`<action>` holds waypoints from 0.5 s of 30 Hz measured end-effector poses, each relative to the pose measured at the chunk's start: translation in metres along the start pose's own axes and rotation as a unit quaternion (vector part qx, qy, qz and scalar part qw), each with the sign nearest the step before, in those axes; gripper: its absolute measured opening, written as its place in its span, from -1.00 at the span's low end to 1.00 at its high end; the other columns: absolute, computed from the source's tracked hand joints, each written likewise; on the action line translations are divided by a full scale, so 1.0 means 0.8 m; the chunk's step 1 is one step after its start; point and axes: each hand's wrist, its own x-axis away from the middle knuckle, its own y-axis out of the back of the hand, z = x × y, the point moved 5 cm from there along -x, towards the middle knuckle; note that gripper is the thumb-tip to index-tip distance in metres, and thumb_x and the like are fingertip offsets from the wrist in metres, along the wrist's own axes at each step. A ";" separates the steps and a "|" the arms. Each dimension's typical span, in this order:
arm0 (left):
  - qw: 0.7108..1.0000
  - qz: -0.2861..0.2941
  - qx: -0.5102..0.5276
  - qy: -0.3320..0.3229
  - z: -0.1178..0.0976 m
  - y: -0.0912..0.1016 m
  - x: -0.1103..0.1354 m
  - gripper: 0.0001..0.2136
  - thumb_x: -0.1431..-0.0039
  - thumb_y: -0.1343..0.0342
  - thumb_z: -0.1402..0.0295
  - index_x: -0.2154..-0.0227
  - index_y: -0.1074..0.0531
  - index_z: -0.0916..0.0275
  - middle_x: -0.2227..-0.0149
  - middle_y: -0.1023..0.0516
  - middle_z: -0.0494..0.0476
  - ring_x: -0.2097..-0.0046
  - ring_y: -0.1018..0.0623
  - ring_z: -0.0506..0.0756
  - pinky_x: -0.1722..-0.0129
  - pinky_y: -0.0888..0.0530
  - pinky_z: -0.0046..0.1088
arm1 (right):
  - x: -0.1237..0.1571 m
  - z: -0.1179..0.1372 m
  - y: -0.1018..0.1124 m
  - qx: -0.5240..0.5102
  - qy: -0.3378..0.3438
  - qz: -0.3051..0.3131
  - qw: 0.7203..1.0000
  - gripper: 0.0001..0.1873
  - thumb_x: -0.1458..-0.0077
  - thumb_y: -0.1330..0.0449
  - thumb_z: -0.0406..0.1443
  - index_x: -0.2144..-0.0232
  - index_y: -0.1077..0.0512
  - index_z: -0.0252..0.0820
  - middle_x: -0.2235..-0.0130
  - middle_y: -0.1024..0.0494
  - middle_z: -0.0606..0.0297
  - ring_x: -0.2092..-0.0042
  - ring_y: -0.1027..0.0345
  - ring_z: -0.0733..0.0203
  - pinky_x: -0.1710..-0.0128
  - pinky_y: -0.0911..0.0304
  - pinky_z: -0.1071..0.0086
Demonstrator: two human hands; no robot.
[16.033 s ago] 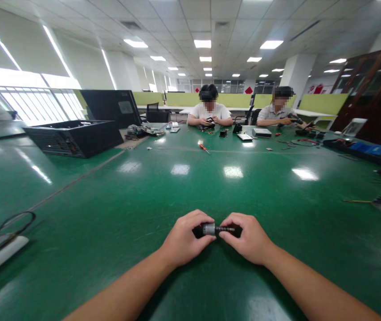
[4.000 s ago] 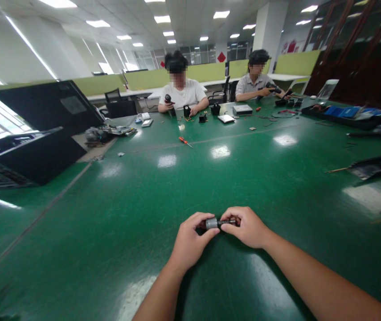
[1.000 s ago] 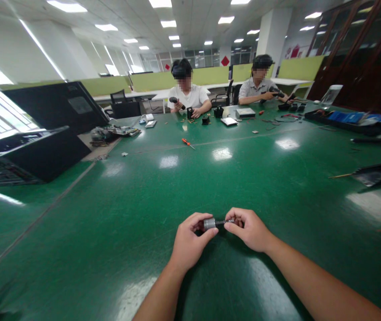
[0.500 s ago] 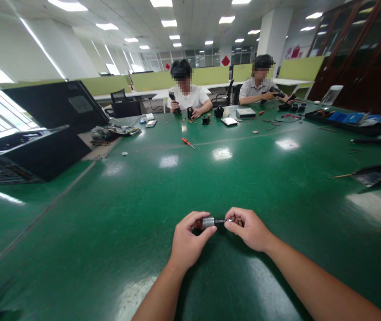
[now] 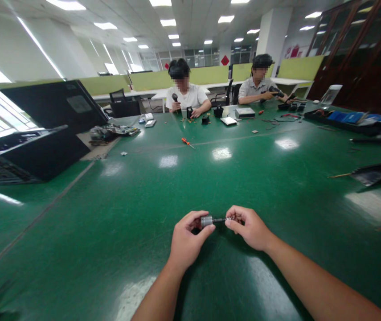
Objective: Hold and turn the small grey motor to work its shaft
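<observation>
Between my hands, just above the green table [image 5: 190, 187], lies a short silver metal cylinder [image 5: 206, 221] with a thin dark rod [image 5: 219, 220] coming out of its right end. My left hand [image 5: 187, 240] is closed around the cylinder, thumb in front and fingers behind. The thumb and forefinger of my right hand [image 5: 249, 228] pinch a small shiny metal piece [image 5: 228, 219] at the rod's right end. The fingers partly cover that piece, so its exact kind cannot be made out. Cylinder, rod and piece are in one nearly level line.
An orange-handled screwdriver [image 5: 186, 142] lies ahead. Black computer casing [image 5: 26, 154] stands at the left. Two people sit across the table, one holding a dark tool [image 5: 174, 98]. A black tray [image 5: 380, 173] and a long black case [image 5: 344, 121] are at the right.
My hands and the cylinder hold nearly the same place. The tool in the hand of the person opposite has turned. The view has shifted very slightly.
</observation>
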 end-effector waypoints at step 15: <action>0.999 -0.009 0.028 0.022 -0.003 0.002 -0.001 -0.68 -0.03 -0.31 0.26 0.15 -0.50 0.25 0.22 -0.60 0.18 0.19 -0.59 0.16 0.14 -0.50 -0.36 | -0.001 -0.003 0.002 -0.052 -0.004 0.002 0.999 -0.80 -0.14 -0.20 -0.18 0.37 -0.36 -0.21 0.51 -0.37 0.41 0.52 -0.23 0.34 0.49 -0.14 0.45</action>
